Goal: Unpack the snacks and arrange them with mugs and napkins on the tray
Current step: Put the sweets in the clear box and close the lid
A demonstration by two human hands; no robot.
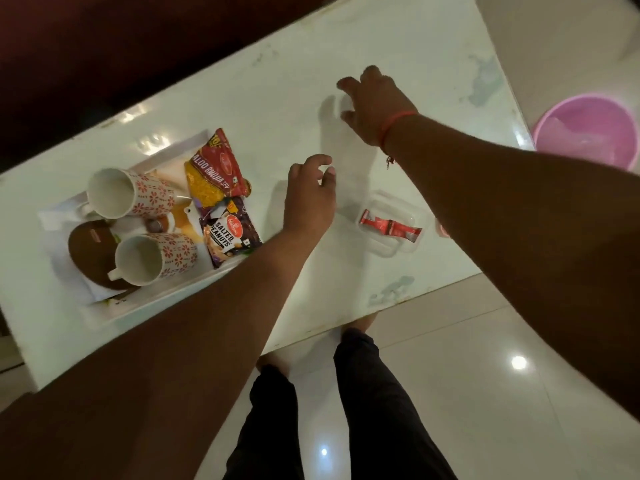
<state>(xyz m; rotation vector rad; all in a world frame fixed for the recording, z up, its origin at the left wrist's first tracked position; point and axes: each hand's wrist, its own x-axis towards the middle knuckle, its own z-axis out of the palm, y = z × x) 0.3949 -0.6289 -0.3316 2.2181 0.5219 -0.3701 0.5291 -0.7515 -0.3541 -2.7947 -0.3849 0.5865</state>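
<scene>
White table (398, 46) first; our tray (166, 306) sits left, crowded with two mugs (138, 194) on their sides, sev packet (216, 168), peanuts packet (232, 233). Clear box (391, 251) with red sachet (388, 225) right. Left hand (310, 195), right hand (374, 105) loose, empty, probably reaching.

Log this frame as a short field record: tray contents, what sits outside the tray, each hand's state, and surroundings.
tray: white, on the white table
in tray: two patterned mugs lying on their sides, red-yellow snack packet, salted peanuts packet, brown round item, white napkins
outside tray: clear plastic container holding red sachets
left hand: above table, fingers loosely curled, holding nothing
right hand: reaching over bare table, holding nothing
floor: pink bucket
</scene>
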